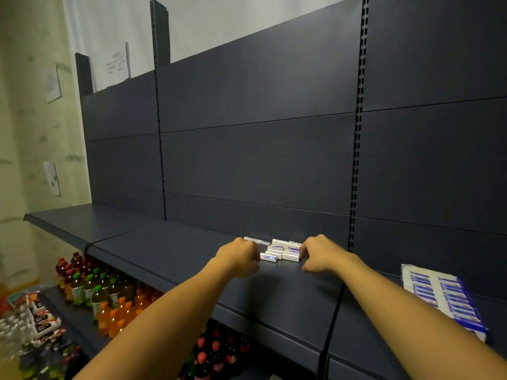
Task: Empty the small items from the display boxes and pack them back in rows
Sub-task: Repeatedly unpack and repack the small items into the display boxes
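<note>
Closest to us, on the low shelf (82, 325), we see drink bottles (104, 294) with green, orange and red caps, and more dark bottles with red caps under the big shelf; their labels are too blurry for us to read. A bit farther, on the right of the dark blue shelf (178, 259), lies the display box (441, 296). It is flat and full of blue and white packs in two neat rows, and its long side runs from near us, on the right, away to the left. We cannot read the writing on it. Farther still, our two arms reach out to a little pile of small white boxes (279, 250) with blue labels, close to the back wall. Most lie with their long sides going left to right, but the pile is messy. Our left hand (238, 255) is curled at the left side of the pile, and our right hand (318, 255) is curled at the right side, fingertips touching the boxes. On the far wall hangs a paper note (115, 64), with tiny writing we cannot read.
</note>
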`<action>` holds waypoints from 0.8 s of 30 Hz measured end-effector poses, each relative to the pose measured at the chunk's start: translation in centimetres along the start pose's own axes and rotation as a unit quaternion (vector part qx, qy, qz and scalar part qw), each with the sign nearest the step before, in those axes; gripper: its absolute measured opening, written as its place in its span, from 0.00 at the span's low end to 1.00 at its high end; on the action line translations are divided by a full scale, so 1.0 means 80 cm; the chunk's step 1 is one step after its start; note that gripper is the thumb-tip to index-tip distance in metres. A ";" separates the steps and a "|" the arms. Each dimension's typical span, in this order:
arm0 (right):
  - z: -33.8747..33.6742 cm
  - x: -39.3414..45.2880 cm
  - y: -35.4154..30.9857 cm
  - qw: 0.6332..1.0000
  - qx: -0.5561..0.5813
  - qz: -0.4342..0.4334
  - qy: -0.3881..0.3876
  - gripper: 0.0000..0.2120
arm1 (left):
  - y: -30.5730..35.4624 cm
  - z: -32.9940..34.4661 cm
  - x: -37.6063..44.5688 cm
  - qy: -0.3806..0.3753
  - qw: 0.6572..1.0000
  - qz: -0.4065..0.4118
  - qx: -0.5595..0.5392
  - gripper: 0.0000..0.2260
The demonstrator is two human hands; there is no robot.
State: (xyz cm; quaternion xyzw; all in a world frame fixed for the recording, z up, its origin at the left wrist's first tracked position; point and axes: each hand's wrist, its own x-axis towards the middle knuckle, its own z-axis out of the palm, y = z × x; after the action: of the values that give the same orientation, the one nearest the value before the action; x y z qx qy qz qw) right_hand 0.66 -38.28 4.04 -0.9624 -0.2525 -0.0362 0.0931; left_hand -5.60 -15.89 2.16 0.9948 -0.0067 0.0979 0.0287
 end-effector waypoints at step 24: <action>0.033 0.195 0.023 0.997 -0.010 0.005 -0.074 0.11 | -0.057 0.062 0.191 -0.085 0.989 0.117 -0.029 0.15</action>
State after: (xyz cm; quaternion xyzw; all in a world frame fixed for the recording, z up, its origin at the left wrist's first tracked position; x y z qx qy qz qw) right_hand 15.20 -31.86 2.96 -0.9646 -0.2534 0.0327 0.0648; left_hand 10.45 -11.72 0.06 0.9906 -0.1284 0.0154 0.0451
